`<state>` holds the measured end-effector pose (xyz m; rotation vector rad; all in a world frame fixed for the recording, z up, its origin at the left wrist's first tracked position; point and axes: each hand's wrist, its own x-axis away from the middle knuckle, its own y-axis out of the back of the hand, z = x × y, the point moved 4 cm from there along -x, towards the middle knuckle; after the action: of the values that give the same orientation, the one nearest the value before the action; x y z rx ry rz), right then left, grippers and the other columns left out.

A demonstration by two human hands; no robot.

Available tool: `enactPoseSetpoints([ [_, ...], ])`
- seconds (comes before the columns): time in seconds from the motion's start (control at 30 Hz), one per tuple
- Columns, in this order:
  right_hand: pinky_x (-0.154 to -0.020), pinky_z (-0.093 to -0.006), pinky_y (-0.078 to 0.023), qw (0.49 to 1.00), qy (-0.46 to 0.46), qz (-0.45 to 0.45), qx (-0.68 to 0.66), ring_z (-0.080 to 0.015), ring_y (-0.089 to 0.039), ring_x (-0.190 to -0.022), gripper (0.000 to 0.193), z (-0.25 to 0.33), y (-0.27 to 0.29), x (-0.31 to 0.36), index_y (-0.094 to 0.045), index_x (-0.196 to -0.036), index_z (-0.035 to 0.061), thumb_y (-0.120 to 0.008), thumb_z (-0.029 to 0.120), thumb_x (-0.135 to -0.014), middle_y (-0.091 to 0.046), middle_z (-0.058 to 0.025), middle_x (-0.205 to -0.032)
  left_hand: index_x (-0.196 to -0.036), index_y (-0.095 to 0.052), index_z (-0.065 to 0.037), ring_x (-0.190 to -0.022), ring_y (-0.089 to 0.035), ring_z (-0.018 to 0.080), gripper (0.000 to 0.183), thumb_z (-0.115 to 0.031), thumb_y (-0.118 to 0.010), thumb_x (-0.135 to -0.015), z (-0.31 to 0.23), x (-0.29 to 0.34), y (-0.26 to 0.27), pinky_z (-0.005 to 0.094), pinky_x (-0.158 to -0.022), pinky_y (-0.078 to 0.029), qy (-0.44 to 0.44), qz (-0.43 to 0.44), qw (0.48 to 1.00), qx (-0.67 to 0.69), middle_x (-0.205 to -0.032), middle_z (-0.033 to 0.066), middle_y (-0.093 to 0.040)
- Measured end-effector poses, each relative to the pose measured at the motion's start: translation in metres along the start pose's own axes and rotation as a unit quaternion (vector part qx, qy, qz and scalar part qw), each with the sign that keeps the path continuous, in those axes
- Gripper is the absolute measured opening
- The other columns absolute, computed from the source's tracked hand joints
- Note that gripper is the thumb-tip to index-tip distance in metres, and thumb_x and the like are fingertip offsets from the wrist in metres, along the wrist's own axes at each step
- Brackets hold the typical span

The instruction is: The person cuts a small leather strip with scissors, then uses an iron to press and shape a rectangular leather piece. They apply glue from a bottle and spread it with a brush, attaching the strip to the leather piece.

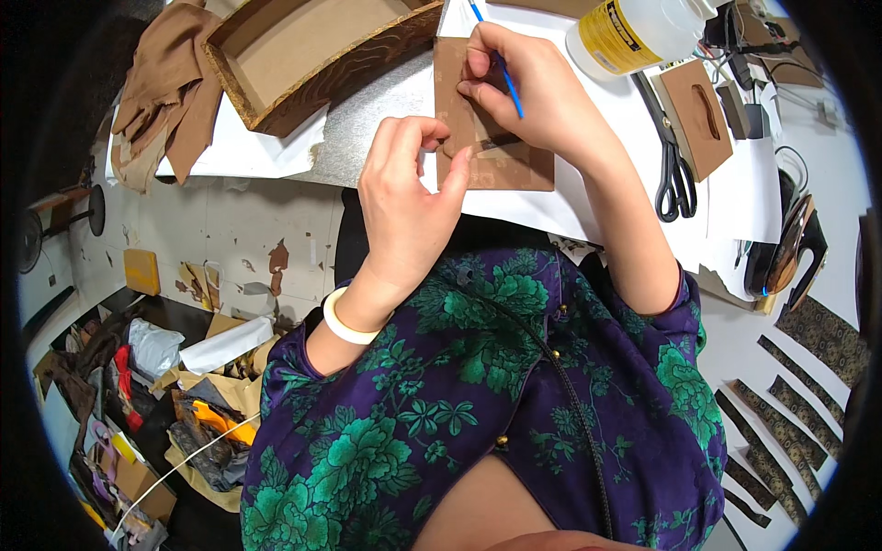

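Note:
In my right hand (pixel 528 87) is a thin blue stick (pixel 511 87), pinched between thumb and fingers above a brown leather-like panel (pixel 533 170). Its kind cannot be made out. At the panel's left edge is my left hand (pixel 404 179), with curved fingers and the thumb held apart from them. Its fingertips and thumb are close to a small brown flap or strip (pixel 482 147) on the panel; whether they touch it is unclear. The right hand covers part of the panel. A pale bangle (pixel 349 319) circles my left wrist.
A brown-patterned open tray (pixel 340 69) stands at far left, beside crumpled brown leather (pixel 170 87). At right are a clear bottle with a yellow label (pixel 625 37), black-handled scissors (pixel 675 184) and a slotted brown panel (pixel 695 119). Patterned strips (pixel 772 413) lie lower right; a scrap pile (pixel 184 386) lower left.

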<state>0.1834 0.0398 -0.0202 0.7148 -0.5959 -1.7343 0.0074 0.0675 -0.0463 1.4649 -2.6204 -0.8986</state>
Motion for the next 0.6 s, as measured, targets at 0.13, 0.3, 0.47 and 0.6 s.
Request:
enactPoseSetpoints([
  [0.13,-0.070,-0.0357,-0.054,0.996,0.031,-0.070,-0.054,-0.0291,-0.068,-0.073,0.019,0.006,0.016,0.015,-0.059,-0.092,0.0009,-0.075,0.003,-0.082,-0.068,-0.0130,-0.080,-0.097,-0.065,-0.004,-0.068,-0.058,0.0229,0.027,-0.004,-0.082,-0.077,0.001,0.002,0.000,0.0351,-0.061,-0.048,-0.016,-0.008,1.000,0.001,-0.089,0.0085,-0.060],
  [0.3,-0.069,-0.0300,-0.053,0.991,-0.029,-0.095,-0.091,-0.0156,-0.062,-0.069,0.015,0.008,0.024,0.050,-0.060,-0.091,0.0010,-0.074,0.005,-0.086,-0.064,-0.0065,-0.075,-0.099,-0.070,-0.004,-0.072,-0.064,0.0218,0.023,-0.004,-0.082,-0.079,0.005,0.004,-0.001,0.0344,-0.062,-0.051,-0.062,-0.025,0.998,0.008,-0.091,0.0080,-0.062],
  [0.47,-0.070,-0.0292,-0.052,0.988,-0.071,-0.117,-0.077,-0.0149,-0.062,-0.072,0.011,0.008,0.021,0.075,-0.060,-0.087,0.0002,-0.071,0.003,-0.087,-0.064,-0.0055,-0.074,-0.101,-0.077,-0.004,-0.076,-0.066,0.0187,0.021,-0.001,-0.082,-0.081,0.004,0.008,-0.002,0.0310,-0.061,-0.052,-0.054,-0.014,0.998,0.034,-0.094,0.0065,-0.064],
  [0.6,-0.069,-0.0293,-0.052,0.984,-0.094,-0.126,-0.086,-0.0148,-0.061,-0.070,0.010,0.003,0.016,0.081,-0.060,-0.087,0.0004,-0.070,0.001,-0.087,-0.064,-0.0052,-0.075,-0.102,-0.079,-0.005,-0.073,-0.064,0.0168,0.022,-0.002,-0.084,-0.081,0.006,0.008,-0.002,0.0287,-0.058,-0.050,-0.085,-0.013,0.996,0.036,-0.095,0.0055,-0.066],
])
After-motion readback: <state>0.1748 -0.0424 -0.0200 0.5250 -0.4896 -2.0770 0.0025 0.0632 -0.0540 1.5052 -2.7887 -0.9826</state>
